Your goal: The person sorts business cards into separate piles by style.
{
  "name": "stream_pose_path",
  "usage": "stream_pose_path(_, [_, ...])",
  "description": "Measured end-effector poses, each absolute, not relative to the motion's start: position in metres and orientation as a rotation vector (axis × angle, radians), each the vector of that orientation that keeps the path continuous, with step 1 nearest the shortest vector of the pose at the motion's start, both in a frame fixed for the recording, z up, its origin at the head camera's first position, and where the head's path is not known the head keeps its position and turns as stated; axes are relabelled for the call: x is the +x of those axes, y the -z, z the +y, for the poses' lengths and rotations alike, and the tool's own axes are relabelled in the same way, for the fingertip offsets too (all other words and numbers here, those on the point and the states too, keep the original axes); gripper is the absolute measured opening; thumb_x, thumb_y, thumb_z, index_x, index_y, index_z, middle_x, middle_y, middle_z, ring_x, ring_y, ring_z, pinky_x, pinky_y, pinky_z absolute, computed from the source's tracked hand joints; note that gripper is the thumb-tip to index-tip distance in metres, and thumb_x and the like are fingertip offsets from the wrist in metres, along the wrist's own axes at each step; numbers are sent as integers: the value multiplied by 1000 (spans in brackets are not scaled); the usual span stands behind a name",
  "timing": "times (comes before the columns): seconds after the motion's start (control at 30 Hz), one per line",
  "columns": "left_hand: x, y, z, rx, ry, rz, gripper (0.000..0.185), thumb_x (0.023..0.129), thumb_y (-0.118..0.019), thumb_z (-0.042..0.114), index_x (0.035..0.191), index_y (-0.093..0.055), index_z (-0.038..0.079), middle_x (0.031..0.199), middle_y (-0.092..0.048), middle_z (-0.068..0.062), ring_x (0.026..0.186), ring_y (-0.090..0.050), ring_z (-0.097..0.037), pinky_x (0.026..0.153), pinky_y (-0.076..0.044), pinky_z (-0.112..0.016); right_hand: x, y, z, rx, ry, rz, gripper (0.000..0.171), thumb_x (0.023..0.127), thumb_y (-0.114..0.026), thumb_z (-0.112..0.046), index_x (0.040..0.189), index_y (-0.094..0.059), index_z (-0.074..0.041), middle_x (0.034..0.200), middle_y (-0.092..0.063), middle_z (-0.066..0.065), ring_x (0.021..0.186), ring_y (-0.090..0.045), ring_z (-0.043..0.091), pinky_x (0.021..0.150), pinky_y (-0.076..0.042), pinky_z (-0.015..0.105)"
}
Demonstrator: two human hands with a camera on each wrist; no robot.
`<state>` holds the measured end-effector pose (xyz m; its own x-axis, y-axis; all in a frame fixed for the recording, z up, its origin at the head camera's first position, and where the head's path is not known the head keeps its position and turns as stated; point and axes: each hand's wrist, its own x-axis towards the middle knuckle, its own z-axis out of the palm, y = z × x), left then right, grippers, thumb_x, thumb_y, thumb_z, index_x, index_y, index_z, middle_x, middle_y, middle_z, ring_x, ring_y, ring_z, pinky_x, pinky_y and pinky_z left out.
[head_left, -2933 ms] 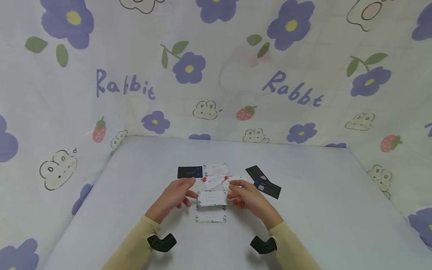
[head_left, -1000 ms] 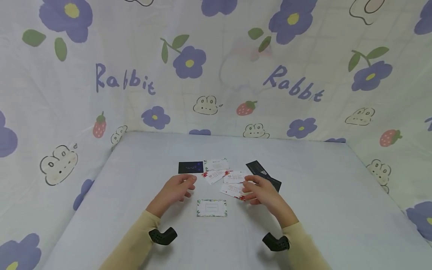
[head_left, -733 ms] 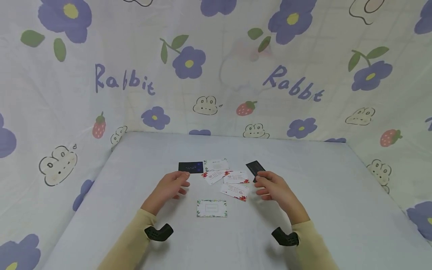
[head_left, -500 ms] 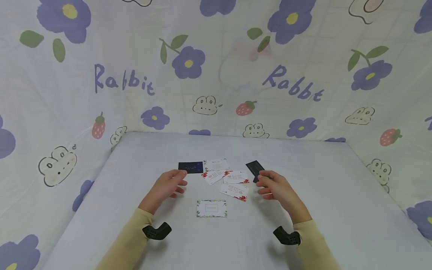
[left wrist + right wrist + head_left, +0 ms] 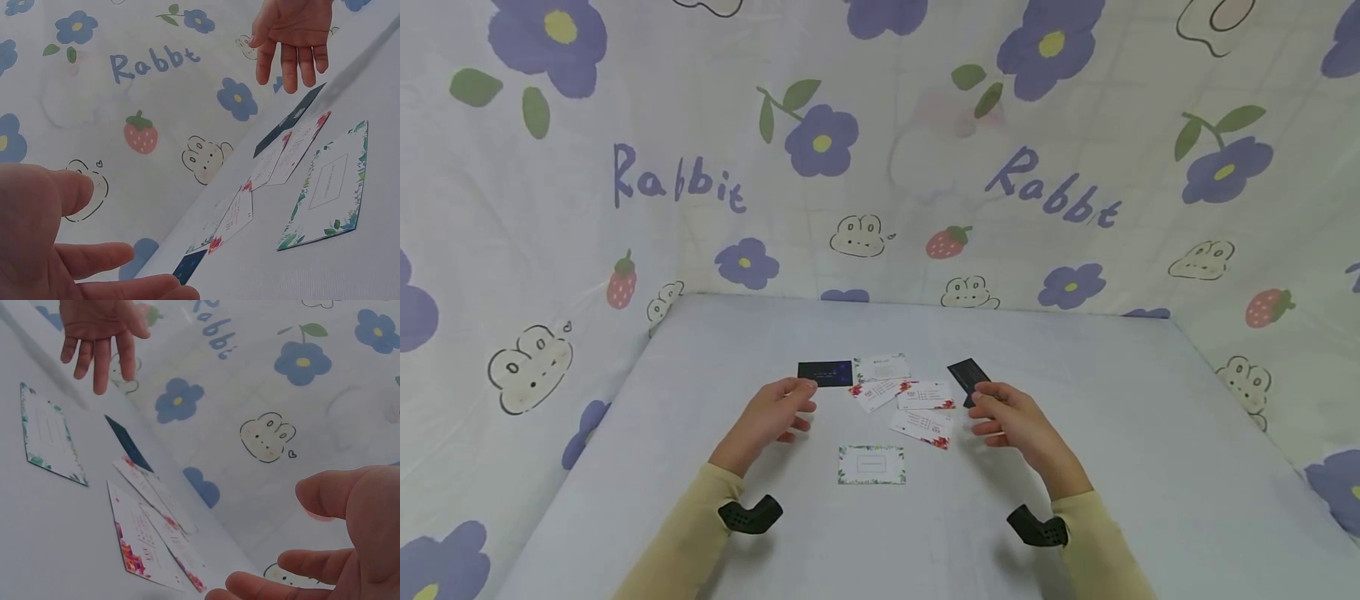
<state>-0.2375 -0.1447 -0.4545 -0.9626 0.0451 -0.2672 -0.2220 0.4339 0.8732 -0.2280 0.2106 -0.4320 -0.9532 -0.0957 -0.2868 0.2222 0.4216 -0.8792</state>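
Observation:
Several business cards lie scattered on the pale table [image 5: 700,500]. My left hand [image 5: 797,407] hovers open just in front of a dark card [image 5: 825,373]. My right hand [image 5: 983,410] hovers open next to another dark card [image 5: 967,374], with nothing between its fingers. Between the hands lie red-flowered white cards [image 5: 923,426] and, nearer to me, a green-bordered card [image 5: 872,464]. The left wrist view shows the green-bordered card [image 5: 325,187] and the right hand [image 5: 292,37] beyond it. The right wrist view shows the red-flowered cards [image 5: 140,537] and the left hand [image 5: 100,328].
A flowered cloth [image 5: 880,167] printed with "Rabbit" hangs behind and at both sides of the table. A white leafy card [image 5: 882,366] sits beside the left dark card. Black wrist mounts [image 5: 748,514] sit on both sleeves.
Both hands let go of the green-bordered card, which now lies flat. The right hand moved right, off the red-flowered cards, towards the dark cards. The left hand drew back slightly.

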Motion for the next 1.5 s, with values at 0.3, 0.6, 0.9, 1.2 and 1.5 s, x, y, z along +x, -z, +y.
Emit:
stream_pose_path(0.3, [-254, 467, -145, -197, -1536, 2416, 59, 103, -50, 53, 145, -52, 11, 133, -67, -16, 89, -70, -19, 71, -54, -28, -249, 440, 198, 87, 1541, 2354, 61, 106, -50, -39, 153, -38, -2, 134, -63, 25, 104, -71, 29, 83, -58, 33])
stream_pose_path(0.6, [-291, 466, -116, -184, -1621, 2320, 61, 102, -52, 55, 147, -50, 14, 136, -63, -14, 89, -69, -19, 70, -57, -27, -302, 445, 169, 122, 1545, 2263, 64, 104, -52, -45, 153, -38, -6, 142, -57, 24, 110, -67, 33, 93, -56, 39])
stream_pose_path(0.9, [-314, 463, -92, -250, -1727, 2179, 60, 101, -54, 52, 149, -50, 15, 138, -60, -16, 80, -66, -16, 64, -56, -25, -319, 450, 156, 133, 1493, 2309, 60, 104, -52, -45, 150, -42, -8, 140, -58, 21, 107, -67, 32, 91, -54, 38])
stream_pose_path(1.2, [-319, 470, -90, -262, -1764, 2169, 60, 102, -54, 51, 148, -50, 13, 138, -59, -16, 80, -67, -15, 61, -55, -25, -327, 453, 142, 121, 1443, 2343, 62, 103, -54, -45, 152, -41, -10, 140, -60, 20, 103, -70, 28, 94, -52, 40])
stream_pose_path(1.5, [-319, 472, -83, -268, -1785, 2187, 59, 102, -55, 50, 146, -51, 11, 130, -60, -15, 79, -67, -18, 59, -54, -24, -326, 456, 135, 198, 1498, 2334, 64, 103, -55, -43, 155, -36, -12, 140, -61, 20, 97, -73, 27, 84, -49, 33])
